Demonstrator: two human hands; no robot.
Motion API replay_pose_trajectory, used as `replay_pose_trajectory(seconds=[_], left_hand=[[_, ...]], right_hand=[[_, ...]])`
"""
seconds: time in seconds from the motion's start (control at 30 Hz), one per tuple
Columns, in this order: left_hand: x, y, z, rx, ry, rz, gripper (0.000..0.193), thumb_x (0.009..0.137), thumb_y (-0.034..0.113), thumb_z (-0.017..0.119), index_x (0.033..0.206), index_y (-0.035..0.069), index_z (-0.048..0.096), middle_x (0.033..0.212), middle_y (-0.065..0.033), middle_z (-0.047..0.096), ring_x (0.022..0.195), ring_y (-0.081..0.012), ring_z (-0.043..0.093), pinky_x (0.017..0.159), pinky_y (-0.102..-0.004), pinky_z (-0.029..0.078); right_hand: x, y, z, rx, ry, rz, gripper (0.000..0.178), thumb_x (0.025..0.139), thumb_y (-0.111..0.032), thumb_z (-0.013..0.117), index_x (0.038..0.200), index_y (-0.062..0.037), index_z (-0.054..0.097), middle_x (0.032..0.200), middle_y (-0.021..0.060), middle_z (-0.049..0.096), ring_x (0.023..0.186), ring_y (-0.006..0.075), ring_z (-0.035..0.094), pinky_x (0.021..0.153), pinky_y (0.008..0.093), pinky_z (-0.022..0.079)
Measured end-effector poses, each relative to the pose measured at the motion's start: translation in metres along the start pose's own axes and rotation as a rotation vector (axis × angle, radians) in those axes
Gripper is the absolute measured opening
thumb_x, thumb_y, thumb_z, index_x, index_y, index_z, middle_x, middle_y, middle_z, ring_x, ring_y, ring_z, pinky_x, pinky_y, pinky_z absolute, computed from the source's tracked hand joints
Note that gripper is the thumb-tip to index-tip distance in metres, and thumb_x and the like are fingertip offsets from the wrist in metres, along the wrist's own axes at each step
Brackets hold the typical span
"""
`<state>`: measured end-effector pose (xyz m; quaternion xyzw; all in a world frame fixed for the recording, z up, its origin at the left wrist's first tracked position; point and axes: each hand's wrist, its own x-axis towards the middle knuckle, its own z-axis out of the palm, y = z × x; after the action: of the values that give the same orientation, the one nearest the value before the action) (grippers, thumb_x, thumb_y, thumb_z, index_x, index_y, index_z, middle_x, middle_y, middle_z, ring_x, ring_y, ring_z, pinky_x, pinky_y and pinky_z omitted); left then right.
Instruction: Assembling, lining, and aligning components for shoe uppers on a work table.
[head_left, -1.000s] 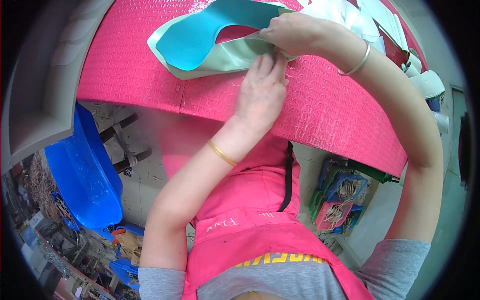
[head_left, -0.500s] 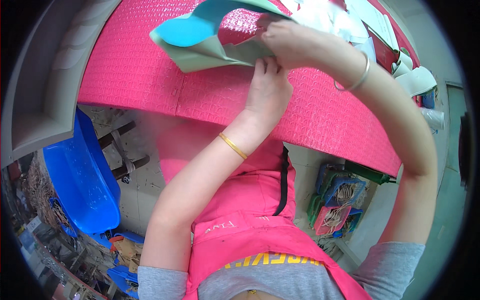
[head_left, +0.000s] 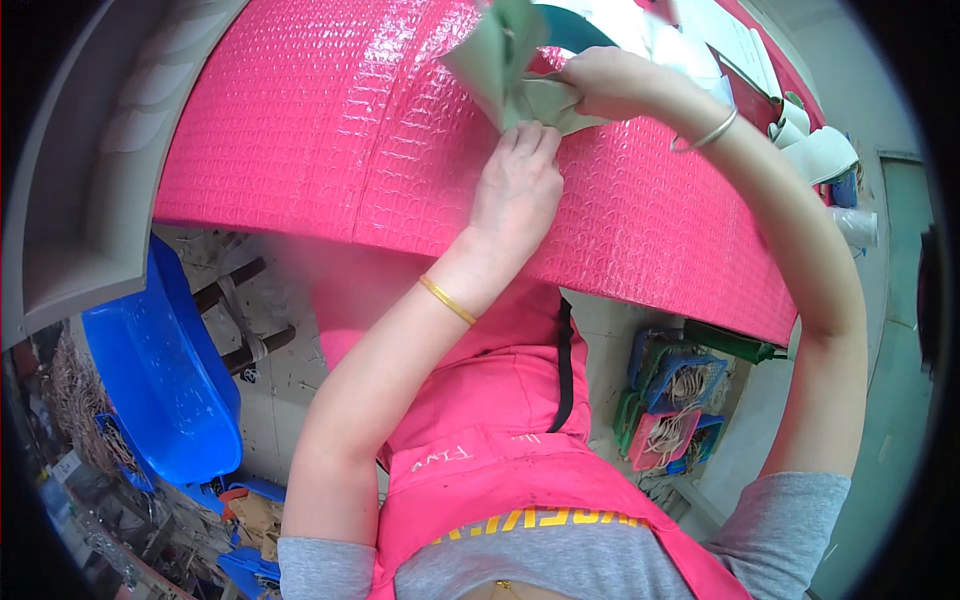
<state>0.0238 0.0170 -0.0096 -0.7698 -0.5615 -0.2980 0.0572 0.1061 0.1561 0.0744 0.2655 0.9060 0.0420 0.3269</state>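
Observation:
A floppy pale-green piece of sheet material (head_left: 490, 68) with a blue face stands bent and folded over the pink-covered table. Whether it is leather or fabric I cannot tell. My left hand (head_left: 518, 185), with a gold bangle at the wrist, pinches its lower edge with bent fingers. To the right and a little farther off, my right hand (head_left: 615, 84), with a silver bangle, is closed on another part of the same piece. Folds and knuckles hide the fingertips of both hands.
Glossy pink quilted covering (head_left: 290, 140) spans the table. White sheets (head_left: 685, 55) and pale-green strips (head_left: 815, 155) lie at the far right. A blue plastic tub (head_left: 165, 370) is below left; small baskets (head_left: 670, 430) stand below right. A grey shelf (head_left: 75, 190) borders the left.
The green piece has swung right and folded upward, so less of its blue face shows. My left hand has shifted slightly left and nearer; my right hand has moved right, away from it.

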Motion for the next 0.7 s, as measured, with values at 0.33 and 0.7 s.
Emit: replay_pose_trajectory(seconds=[0.33,0.7], left_hand=[[-0.004,-0.006,0.000,-0.125,0.017,-0.058,0.033,0.072,0.013,0.060,0.102,-0.001,0.057,0.089,-0.0075,0.050,0.083,-0.0216,0.050,0.077,-0.0340,0.044],[0.008,0.001,0.013,-0.130,0.028,-0.120,0.029,0.072,0.014,0.060,0.098,0.000,0.059,0.097,-0.0059,0.053,0.087,-0.0221,0.049,0.082,-0.0344,0.040]], right_hand=[[-0.004,-0.005,0.006,0.134,0.182,0.036,0.020,0.068,-0.011,0.063,0.085,-0.0004,0.059,0.080,0.0169,0.061,0.078,0.0321,0.060,0.071,0.0397,0.048],[0.012,0.000,0.027,-0.011,0.353,-0.028,0.013,0.068,-0.013,0.062,0.075,-0.0029,0.059,0.071,0.0149,0.061,0.069,0.0302,0.062,0.061,0.0388,0.049]])
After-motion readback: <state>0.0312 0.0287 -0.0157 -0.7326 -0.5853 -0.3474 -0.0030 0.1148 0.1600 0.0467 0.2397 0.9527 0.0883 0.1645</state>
